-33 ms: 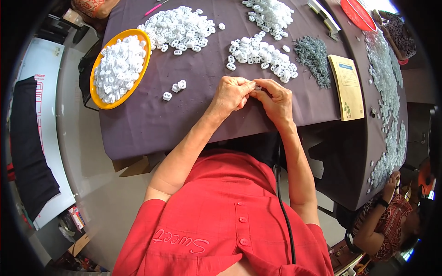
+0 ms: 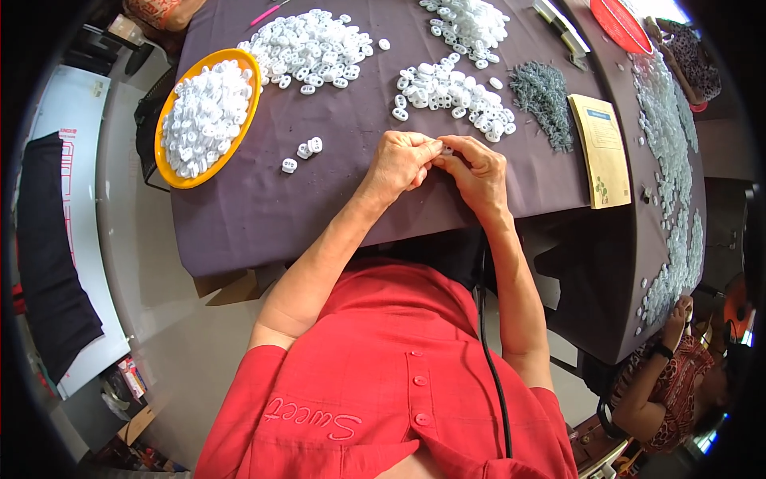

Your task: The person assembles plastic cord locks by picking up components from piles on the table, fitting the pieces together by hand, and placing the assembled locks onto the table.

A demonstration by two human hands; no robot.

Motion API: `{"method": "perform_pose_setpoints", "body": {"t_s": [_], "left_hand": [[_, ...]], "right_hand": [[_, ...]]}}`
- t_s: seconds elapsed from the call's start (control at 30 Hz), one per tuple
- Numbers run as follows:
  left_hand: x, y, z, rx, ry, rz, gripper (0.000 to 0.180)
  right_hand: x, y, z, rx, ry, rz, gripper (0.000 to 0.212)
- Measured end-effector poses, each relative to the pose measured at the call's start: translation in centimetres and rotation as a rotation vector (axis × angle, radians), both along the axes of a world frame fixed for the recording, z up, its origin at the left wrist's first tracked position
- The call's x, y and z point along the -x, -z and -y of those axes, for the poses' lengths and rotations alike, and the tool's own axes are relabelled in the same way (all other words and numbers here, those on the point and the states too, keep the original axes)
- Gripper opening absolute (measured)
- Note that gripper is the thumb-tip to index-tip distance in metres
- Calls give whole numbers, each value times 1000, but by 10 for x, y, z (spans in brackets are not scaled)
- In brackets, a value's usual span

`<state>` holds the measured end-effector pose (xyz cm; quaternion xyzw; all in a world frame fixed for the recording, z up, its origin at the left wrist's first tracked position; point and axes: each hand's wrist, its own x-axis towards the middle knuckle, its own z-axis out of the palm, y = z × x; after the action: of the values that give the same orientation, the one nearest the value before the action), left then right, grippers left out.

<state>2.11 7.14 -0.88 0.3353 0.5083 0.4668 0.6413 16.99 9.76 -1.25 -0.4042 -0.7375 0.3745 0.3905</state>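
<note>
Above the near part of the table, my left hand (image 2: pixel 398 165) and my right hand (image 2: pixel 480 172) meet with fingers pinched together. Between the fingertips shows a small white plastic piece (image 2: pixel 447 150), mostly covered by them. It resembles the oval two-holed white pieces (image 2: pixel 459 94) heaped just beyond my hands. To the left of my hands, a few loose white pieces (image 2: pixel 304 150) lie on the dark tablecloth (image 2: pixel 247 215). Right of the heap is a pile of small grey translucent plastic parts (image 2: pixel 542 104).
A yellow oval basket (image 2: pixel 165 160) full of white pieces stands at the left edge. More white pieces (image 2: pixel 311 48) are heaped beyond it. A yellow booklet (image 2: pixel 600 152) lies on the right. Farther right, a co-worker's hand (image 2: pixel 678 319) is beside a spread of clear parts (image 2: pixel 674 247).
</note>
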Motion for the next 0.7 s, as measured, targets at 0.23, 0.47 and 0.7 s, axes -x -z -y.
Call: {"method": "perform_pose_setpoints", "body": {"t_s": [0.23,0.47,0.7], "left_hand": [[-2,-2,0,26,-13,12,21],[1,0,0,42,8,26,21],[-2,4,0,-15,-36,31,23]], "right_hand": [[0,1,0,-6,-2,-8,19],[0,0,-1,18,-12,20,20],[2,-1,-4,107,9,-9,23]]}}
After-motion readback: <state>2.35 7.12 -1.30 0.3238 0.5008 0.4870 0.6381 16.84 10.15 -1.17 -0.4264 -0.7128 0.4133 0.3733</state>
